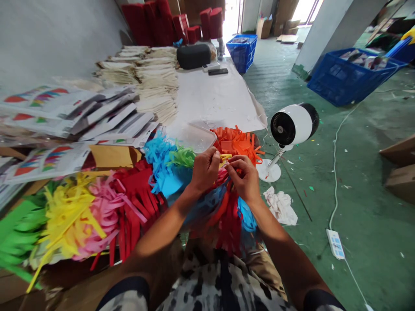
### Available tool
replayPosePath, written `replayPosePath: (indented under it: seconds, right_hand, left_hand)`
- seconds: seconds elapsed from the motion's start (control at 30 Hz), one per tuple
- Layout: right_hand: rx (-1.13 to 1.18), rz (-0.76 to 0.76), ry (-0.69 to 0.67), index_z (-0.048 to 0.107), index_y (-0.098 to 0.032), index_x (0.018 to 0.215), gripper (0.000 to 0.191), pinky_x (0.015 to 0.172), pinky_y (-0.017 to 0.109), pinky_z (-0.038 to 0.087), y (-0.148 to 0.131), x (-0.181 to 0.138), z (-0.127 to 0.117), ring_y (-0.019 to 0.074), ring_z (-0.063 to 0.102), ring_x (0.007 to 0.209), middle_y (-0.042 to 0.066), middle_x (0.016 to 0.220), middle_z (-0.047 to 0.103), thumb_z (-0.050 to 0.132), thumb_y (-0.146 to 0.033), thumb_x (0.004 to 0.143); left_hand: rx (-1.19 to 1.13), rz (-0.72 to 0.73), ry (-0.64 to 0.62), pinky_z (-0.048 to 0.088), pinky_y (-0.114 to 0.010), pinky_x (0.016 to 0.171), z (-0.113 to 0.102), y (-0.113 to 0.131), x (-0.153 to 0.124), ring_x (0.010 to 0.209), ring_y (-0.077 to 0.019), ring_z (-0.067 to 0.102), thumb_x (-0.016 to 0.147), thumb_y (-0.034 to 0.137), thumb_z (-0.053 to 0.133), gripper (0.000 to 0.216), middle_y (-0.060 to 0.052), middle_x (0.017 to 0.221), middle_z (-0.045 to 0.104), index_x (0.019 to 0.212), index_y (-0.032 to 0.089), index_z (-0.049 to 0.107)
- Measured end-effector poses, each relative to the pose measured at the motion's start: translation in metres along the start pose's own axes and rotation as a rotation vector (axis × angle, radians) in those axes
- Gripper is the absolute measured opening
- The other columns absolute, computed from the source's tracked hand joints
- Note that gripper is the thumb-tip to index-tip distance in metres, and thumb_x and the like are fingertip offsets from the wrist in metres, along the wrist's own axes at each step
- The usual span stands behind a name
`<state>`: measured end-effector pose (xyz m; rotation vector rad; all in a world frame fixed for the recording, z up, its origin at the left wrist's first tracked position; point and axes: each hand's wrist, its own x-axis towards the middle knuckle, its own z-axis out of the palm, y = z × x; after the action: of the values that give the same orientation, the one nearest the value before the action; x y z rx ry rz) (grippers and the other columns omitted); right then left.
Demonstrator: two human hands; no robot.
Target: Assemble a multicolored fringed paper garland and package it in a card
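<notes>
My left hand [205, 169] is closed in a pinch over the pile of fringed paper in front of me. Close beside it, my right hand [242, 176] pinches too, its fingertips near a small yellow strip [226, 158]. What exactly lies between the fingers is too small to tell. Below both hands hangs red fringed paper [229, 216], blurred in part. Orange fringe [238, 142] lies just beyond my hands, and blue fringe [158, 162] with light green fringe [182, 156] is to the left. A clear plastic tray [194, 137] sits behind them.
Yellow [69, 211], pink and green fringes lie at left, below printed packets [42, 103]. Cream paper bundles [157, 82] and a phone [218, 71] rest on the white table. At right stand a fan [300, 124], blue crates [346, 80] and a power strip [335, 244].
</notes>
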<state>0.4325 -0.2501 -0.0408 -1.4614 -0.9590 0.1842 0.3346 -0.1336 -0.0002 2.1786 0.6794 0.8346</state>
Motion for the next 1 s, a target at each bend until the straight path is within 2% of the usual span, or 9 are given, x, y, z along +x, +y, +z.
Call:
replayPosePath:
  seconds: [0.2,0.33,0.43,0.53,0.67,0.8,0.9,1.0]
  right_hand:
    - [0.009,0.036,0.036,0.072,-0.023,0.084,0.018,0.083,0.033,0.056,0.002,0.000,0.000,0.0207,0.069,0.101,0.007,0.110,0.070,0.071,-0.037,0.095]
    - [0.031,0.015,0.048,0.071,-0.023,0.084,0.017,0.087,0.033,0.056,0.000,-0.001,-0.001,0.0197,0.069,0.099,0.006,0.107,0.070,0.070,-0.034,0.097]
    - [0.028,0.012,0.051,0.071,-0.023,0.085,0.017,0.087,0.034,0.055,-0.002,-0.001,-0.001,0.0197,0.068,0.099,0.006,0.106,0.071,0.070,-0.035,0.098]
    - [0.027,0.017,0.060,0.071,-0.023,0.085,0.018,0.085,0.034,0.055,-0.002,-0.001,-0.001,0.0196,0.068,0.099,0.006,0.107,0.071,0.070,-0.035,0.098]
    - [0.036,-0.006,0.062,0.071,-0.023,0.085,0.016,0.085,0.033,0.055,-0.001,-0.002,0.000,0.0191,0.068,0.098,0.006,0.107,0.070,0.070,-0.033,0.098]
    - [0.035,-0.008,0.057,0.072,-0.023,0.087,0.014,0.085,0.033,0.054,0.001,-0.003,-0.001,0.0187,0.067,0.099,0.005,0.108,0.070,0.071,-0.032,0.098]
    - [0.038,-0.008,0.047,0.072,-0.023,0.087,0.014,0.085,0.033,0.053,0.002,-0.003,-0.001,0.0181,0.067,0.099,0.005,0.107,0.069,0.071,-0.031,0.098]
    - [0.030,-0.004,0.040,0.071,-0.023,0.088,0.015,0.084,0.033,0.053,0.001,-0.003,-0.001,0.0180,0.067,0.097,0.005,0.107,0.069,0.070,-0.033,0.099]
  left_hand:
    - [0.102,0.144,-0.007,0.034,-0.031,0.060,0.001,-0.002,-0.009,0.057,-0.0142,0.048,0.105,0.033,0.044,0.032,0.003,0.063,0.051,0.075,0.023,0.049]
    - [0.042,0.222,-0.010,0.047,-0.032,0.075,0.000,-0.005,-0.011,0.079,-0.0172,0.061,0.099,0.028,0.055,0.019,-0.002,0.081,0.065,0.081,0.021,0.057]
    - [-0.153,0.188,-0.035,0.055,-0.032,0.084,-0.004,-0.004,-0.009,0.097,-0.0182,0.067,0.091,0.023,0.063,0.005,-0.004,0.100,0.068,0.086,0.021,0.063]
    - [-0.293,0.098,-0.113,0.059,-0.028,0.077,-0.008,-0.001,-0.005,0.101,-0.0179,0.067,0.089,0.025,0.064,0.007,-0.006,0.112,0.065,0.085,0.020,0.067]
    - [-0.338,0.029,-0.131,0.054,-0.024,0.067,-0.008,0.000,-0.004,0.093,-0.0174,0.066,0.092,0.027,0.061,0.013,-0.005,0.100,0.066,0.083,0.020,0.066]
    - [-0.362,-0.028,-0.141,0.051,-0.022,0.063,-0.004,-0.003,-0.005,0.083,-0.0153,0.066,0.095,0.032,0.064,0.013,-0.003,0.092,0.070,0.092,0.020,0.068]
    - [-0.358,0.012,-0.126,0.052,-0.021,0.065,-0.004,-0.003,-0.006,0.087,-0.0154,0.069,0.097,0.038,0.067,0.018,-0.005,0.098,0.075,0.099,0.021,0.073]
    - [-0.337,0.065,-0.102,0.055,-0.021,0.068,-0.005,-0.001,-0.004,0.090,-0.0157,0.071,0.097,0.042,0.070,0.023,-0.006,0.098,0.077,0.097,0.021,0.078]
